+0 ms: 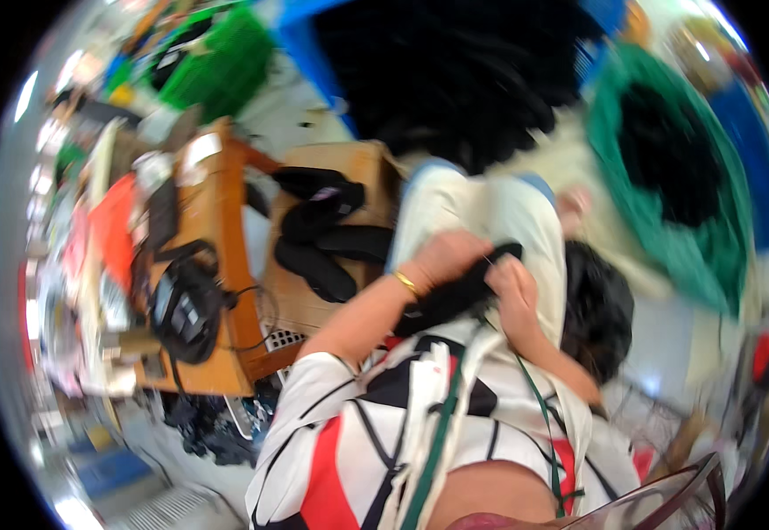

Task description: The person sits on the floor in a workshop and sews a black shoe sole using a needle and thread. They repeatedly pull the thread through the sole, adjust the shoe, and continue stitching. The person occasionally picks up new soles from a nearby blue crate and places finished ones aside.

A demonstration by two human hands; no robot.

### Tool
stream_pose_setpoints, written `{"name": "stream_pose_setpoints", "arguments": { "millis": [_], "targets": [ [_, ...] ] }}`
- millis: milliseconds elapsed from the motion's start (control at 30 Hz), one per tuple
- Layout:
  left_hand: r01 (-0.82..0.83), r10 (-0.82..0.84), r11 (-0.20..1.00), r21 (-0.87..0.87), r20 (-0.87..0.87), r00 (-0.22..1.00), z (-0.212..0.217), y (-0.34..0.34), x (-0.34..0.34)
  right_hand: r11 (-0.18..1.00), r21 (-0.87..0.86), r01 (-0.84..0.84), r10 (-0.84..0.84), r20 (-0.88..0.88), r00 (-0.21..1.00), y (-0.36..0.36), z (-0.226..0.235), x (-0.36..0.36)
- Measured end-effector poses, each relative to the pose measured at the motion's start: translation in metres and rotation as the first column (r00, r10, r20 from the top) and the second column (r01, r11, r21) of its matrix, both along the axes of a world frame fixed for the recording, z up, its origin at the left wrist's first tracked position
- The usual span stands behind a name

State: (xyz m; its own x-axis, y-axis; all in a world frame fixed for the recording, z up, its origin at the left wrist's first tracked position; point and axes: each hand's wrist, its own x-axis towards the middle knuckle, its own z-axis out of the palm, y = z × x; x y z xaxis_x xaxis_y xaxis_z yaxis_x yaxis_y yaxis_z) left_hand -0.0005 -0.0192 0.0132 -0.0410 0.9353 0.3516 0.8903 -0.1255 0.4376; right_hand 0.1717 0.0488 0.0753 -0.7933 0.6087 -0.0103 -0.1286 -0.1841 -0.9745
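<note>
Across the top, a big blue bin point(300, 44) heaped with black fabric point(455, 79). To the right, a green mesh sack point(658, 221) stuffed with more black cloth. Left of centre, a worn wooden workbench point(221, 265) cluttered with a black device and cables point(185, 309). Beside it, a flat brown cardboard surface point(349, 168) bearing a short stack of black sock-like pieces point(322, 230). Just right of that, cream-trousered knees point(481, 212), blurred. Over the lap, one long black knitted piece point(450, 296), stretched between both hands. Left hand point(446, 256), gold bangle at the wrist, curled closed around its upper part. Right hand point(512, 291) closed on the same piece just beside it, fingers pinched tight. Whole view smeared; finer detail impossible to tell.
</note>
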Motion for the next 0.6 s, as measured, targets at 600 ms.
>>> {"name": "stream_pose_setpoints", "arguments": {
  "millis": [600],
  "targets": [
    [0.016,0.309,0.778,-0.628,0.404,0.861,0.053,0.016,0.006,0.601,0.794,-0.092,0.158,-0.005,0.987,0.030,0.023,0.022]
  ]
}}
